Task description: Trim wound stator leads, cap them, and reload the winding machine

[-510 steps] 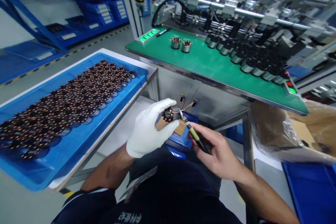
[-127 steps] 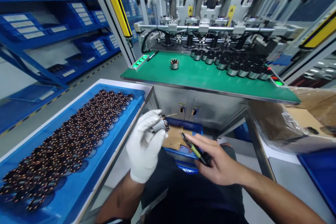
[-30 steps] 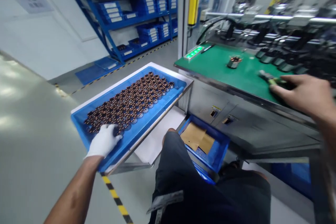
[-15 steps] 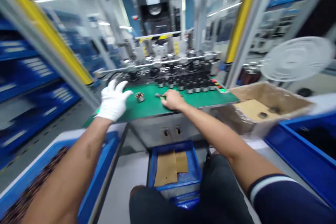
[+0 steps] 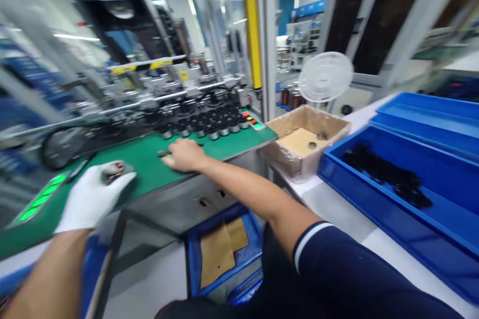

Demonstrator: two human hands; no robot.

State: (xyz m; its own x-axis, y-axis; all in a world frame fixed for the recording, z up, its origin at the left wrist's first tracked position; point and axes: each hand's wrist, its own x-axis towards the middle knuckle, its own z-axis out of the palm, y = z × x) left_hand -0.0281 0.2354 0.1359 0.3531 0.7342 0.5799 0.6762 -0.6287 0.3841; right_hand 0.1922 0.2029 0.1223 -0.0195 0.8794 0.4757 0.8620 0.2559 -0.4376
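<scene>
My left hand [image 5: 92, 194], in a white glove, is closed around a small copper-wound motor stator [image 5: 114, 171] at the front left of the green worktop [image 5: 144, 172]. The copper side faces up between thumb and fingers. My right hand [image 5: 185, 154], bare, rests on the worktop wrapped round a slim hand tool [image 5: 163, 153]. Its dark metal tip sticks out to the left; the grip is mostly hidden, so its exact kind is unclear. Beyond this hand stand rows of black-topped metal parts [image 5: 213, 132], several of them, close together.
A machine with a row of fixtures [image 5: 187, 92] lies behind the worktop. Green-lit panels [image 5: 43, 198] sit at its left end. On the right are a cardboard box [image 5: 295, 159] and a blue bin [image 5: 359, 204] with black pieces. A blue crate [image 5: 194, 259] stands below.
My left hand has closed on the stator that stood on the worktop. The view has turned right, bringing more of the blue bins in. My right hand still holds the tool.
</scene>
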